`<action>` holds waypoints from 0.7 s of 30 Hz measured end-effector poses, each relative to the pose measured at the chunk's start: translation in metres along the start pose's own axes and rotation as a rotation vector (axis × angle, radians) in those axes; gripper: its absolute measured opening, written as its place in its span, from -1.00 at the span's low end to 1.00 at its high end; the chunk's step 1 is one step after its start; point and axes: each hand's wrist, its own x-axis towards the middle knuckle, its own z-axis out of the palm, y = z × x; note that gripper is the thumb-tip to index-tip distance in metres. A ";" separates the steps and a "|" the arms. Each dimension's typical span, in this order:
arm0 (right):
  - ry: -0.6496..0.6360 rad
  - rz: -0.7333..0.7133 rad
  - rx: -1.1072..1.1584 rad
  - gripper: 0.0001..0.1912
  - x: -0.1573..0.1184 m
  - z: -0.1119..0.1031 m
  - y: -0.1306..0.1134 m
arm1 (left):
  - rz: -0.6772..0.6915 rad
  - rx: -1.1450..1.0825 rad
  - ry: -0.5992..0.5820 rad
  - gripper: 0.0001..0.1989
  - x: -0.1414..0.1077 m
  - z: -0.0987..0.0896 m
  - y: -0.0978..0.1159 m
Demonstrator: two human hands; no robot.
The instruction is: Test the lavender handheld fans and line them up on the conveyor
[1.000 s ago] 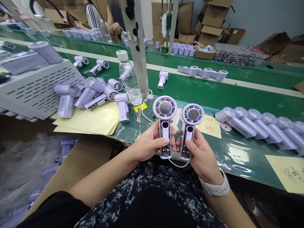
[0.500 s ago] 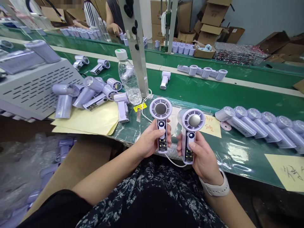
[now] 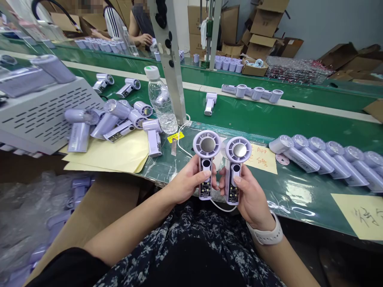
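Observation:
My left hand (image 3: 191, 180) is wrapped round the handle of a lilac handheld fan (image 3: 205, 187), its thumb on the front near the button. A second lilac fan (image 3: 233, 189) is gripped in my right hand (image 3: 253, 191), thumb also on its front. Both fans stand upright side by side, round heads up, with dark displays and bare circuit boards showing in the handles. A white cable (image 3: 223, 207) hangs below them. To the right, several lilac fans (image 3: 302, 159) lie in a slanted row on the green bench.
Left of my hands are a water bottle (image 3: 163, 105), a metal post (image 3: 172, 59), piled fans (image 3: 115, 115) on yellow paper (image 3: 119, 153) and a vented grey box (image 3: 50, 115). Beyond runs a green conveyor (image 3: 185, 95) with fans; people sit across it.
The displays that showed 20 are now dark. The two fans are closer together; the right one has moved left, the left one slightly right and down.

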 end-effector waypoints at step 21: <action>-0.007 0.103 0.156 -0.53 0.004 -0.012 0.008 | -0.084 0.098 0.305 -0.45 0.002 0.001 0.002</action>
